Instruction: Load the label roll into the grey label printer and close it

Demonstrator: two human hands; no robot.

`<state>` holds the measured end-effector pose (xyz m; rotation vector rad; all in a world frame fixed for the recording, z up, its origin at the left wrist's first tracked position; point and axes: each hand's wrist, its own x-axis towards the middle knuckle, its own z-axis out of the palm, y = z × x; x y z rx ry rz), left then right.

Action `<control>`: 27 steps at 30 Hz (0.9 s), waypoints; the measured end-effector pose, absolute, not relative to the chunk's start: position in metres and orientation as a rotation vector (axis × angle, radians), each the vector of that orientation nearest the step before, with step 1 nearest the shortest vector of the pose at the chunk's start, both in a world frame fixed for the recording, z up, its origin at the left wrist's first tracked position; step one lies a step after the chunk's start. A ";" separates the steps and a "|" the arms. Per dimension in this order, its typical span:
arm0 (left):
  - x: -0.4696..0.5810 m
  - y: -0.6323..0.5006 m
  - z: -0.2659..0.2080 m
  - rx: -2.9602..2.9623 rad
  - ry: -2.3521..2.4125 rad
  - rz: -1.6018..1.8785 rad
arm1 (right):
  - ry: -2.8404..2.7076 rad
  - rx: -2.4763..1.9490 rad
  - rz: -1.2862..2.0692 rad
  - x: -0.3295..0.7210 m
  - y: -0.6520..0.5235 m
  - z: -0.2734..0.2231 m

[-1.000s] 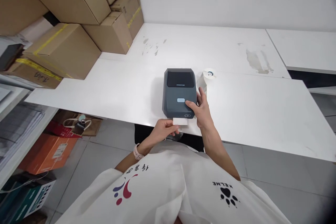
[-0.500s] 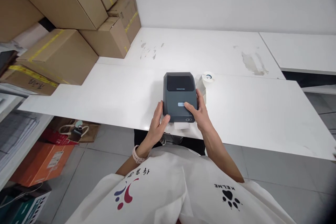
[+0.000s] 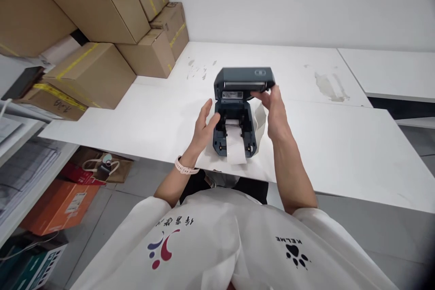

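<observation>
A dark grey label printer (image 3: 218, 138) stands on the white table with its lid (image 3: 242, 76) swung up. White label paper (image 3: 235, 144) runs through the inside and hangs over the front edge. My right hand (image 3: 277, 111) grips the lid's right corner, thumb under it and fingers behind. At the printer's left side is my left hand (image 3: 203, 129), fingers apart and the thumb near the housing's rim; it holds nothing. To the right of the housing, a strip of backing paper (image 3: 260, 122) lies partly behind my right hand.
Cardboard boxes (image 3: 91, 65) with yellow tape are stacked at the table's left end. The white table (image 3: 326, 145) reaches right, with a wall behind. Below on the left are a shelf (image 3: 34, 176) with papers and an orange box (image 3: 61, 206) on the floor.
The printer's lid has gone from closed to raised. My right hand moved up and away from the front button with the lid. My left hand shifted slightly up along the side.
</observation>
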<state>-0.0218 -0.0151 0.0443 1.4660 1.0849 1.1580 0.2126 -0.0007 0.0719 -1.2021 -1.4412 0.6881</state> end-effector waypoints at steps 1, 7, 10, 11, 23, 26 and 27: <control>-0.020 -0.009 0.037 1.457 1.135 1.098 | -1.433 -1.202 0.685 0.214 0.012 0.074; -0.004 0.006 0.002 1.414 1.256 0.941 | -1.423 -1.239 0.583 0.212 0.055 0.062; -0.001 0.005 0.000 1.454 1.286 0.951 | -1.509 -1.389 0.321 0.202 0.043 0.058; -0.001 0.005 0.001 1.477 1.295 0.959 | -1.599 -1.444 0.243 0.197 0.037 0.059; 0.000 0.011 -0.009 1.494 1.321 1.042 | -3.005 -1.503 0.671 0.162 0.046 0.079; 0.000 0.011 -0.010 1.475 1.320 1.041 | -2.853 -1.153 1.044 0.193 0.039 0.091; 0.000 0.011 -0.009 1.473 1.312 1.038 | -2.736 -1.003 1.172 0.209 0.032 0.092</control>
